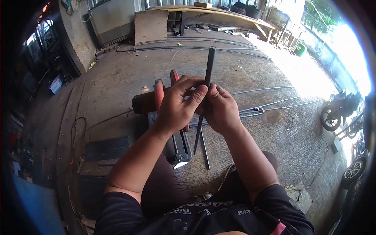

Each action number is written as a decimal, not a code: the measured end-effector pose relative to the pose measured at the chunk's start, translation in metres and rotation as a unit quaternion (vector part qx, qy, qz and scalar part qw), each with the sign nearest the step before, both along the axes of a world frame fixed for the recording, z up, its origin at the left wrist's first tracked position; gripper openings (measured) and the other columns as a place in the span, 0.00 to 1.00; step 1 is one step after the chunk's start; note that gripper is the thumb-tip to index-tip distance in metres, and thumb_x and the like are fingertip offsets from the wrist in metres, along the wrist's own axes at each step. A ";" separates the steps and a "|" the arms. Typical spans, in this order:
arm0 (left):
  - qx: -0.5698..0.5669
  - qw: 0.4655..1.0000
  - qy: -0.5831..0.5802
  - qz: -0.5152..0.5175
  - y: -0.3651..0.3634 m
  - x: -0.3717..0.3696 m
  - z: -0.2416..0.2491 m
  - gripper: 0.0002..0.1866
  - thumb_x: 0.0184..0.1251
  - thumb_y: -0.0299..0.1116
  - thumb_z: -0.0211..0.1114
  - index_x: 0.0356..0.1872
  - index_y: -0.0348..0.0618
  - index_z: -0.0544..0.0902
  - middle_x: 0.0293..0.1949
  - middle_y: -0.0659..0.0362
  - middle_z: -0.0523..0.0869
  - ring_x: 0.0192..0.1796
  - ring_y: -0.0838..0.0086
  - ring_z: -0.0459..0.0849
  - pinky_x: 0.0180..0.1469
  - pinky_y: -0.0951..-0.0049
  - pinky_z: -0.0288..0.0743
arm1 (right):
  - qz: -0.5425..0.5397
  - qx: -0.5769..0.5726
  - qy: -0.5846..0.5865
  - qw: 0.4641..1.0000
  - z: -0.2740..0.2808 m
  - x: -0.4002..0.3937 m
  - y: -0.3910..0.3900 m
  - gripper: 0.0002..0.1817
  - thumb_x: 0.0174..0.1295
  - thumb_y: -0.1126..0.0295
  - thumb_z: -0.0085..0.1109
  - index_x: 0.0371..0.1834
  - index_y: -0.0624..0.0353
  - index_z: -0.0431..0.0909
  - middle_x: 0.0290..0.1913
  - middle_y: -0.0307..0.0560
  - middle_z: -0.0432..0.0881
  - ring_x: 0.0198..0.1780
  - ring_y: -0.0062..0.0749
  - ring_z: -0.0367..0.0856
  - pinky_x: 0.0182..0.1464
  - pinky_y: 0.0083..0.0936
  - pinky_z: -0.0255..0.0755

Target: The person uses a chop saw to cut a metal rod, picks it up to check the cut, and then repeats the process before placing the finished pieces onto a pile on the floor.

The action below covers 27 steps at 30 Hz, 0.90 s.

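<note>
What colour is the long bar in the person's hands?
Dark grey; the bar shows best in the head view.

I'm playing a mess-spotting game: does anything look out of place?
Yes: a crumpled sheet lies on the floor at the lower right, and a yellow scrap by the wall. They look like litter. The held bar shows no clear damage.

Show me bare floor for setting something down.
Free: grey concrete floor between the black motorbike wheel and crumpled pale sheet; another patch between the red-black machine and long dark rods. Crowded: around that machine, beneath the held dark metal bar.
</note>
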<state>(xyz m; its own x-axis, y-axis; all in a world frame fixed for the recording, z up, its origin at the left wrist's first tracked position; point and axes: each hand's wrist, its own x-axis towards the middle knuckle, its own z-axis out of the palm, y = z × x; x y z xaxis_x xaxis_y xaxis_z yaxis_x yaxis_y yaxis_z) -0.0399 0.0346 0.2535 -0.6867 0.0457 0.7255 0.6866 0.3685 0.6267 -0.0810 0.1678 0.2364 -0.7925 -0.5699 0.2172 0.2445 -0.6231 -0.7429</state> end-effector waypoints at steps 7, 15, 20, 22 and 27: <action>0.187 0.980 -0.054 0.041 -0.010 0.007 -0.001 0.09 0.68 0.34 0.66 0.36 0.38 0.81 0.24 0.66 0.81 0.30 0.86 0.79 0.35 0.83 0.69 | 0.098 0.106 0.063 0.988 -0.043 0.011 0.003 0.22 0.69 0.51 0.54 0.47 0.63 0.72 0.36 0.40 0.77 0.38 0.23 0.79 0.41 0.20 0.73; 0.207 0.977 -0.032 0.032 -0.018 0.009 -0.001 0.09 0.67 0.33 0.68 0.35 0.39 0.79 0.23 0.68 0.79 0.27 0.91 0.73 0.30 0.87 0.65 | 0.043 0.155 0.129 0.979 -0.068 0.012 -0.008 0.20 0.61 0.62 0.67 0.47 0.63 0.72 0.37 0.40 0.79 0.40 0.22 0.79 0.47 0.23 0.73; 0.201 0.979 0.007 -0.011 -0.014 0.009 -0.002 0.08 0.66 0.30 0.68 0.38 0.40 0.78 0.25 0.69 0.78 0.28 0.91 0.74 0.31 0.86 0.65 | 0.013 0.184 0.145 0.972 -0.066 0.010 -0.003 0.17 0.63 0.64 0.66 0.45 0.63 0.73 0.37 0.40 0.79 0.40 0.21 0.78 0.45 0.21 0.72; 0.200 0.979 0.013 -0.020 -0.014 0.010 -0.004 0.08 0.67 0.30 0.67 0.38 0.40 0.77 0.25 0.69 0.78 0.28 0.90 0.74 0.32 0.87 0.66 | 0.011 0.176 0.150 0.973 -0.065 0.011 -0.003 0.16 0.63 0.63 0.65 0.45 0.62 0.73 0.37 0.39 0.79 0.40 0.20 0.78 0.45 0.21 0.71; 0.189 0.981 0.046 -0.026 -0.010 0.012 -0.005 0.08 0.66 0.30 0.67 0.39 0.40 0.77 0.28 0.68 0.78 0.29 0.90 0.73 0.33 0.86 0.67 | 0.004 0.145 0.181 0.973 -0.067 0.011 -0.003 0.15 0.65 0.62 0.63 0.44 0.62 0.73 0.37 0.38 0.78 0.39 0.19 0.75 0.44 0.20 0.70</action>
<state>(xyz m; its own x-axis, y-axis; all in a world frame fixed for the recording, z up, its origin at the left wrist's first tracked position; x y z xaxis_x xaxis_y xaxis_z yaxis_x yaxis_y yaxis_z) -0.0281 0.0244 0.2482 -0.6213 -0.2047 0.7564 0.7585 0.0854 0.6461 -0.0700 0.1649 0.1693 -0.6899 -0.6542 0.3100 -0.0616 -0.3736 -0.9255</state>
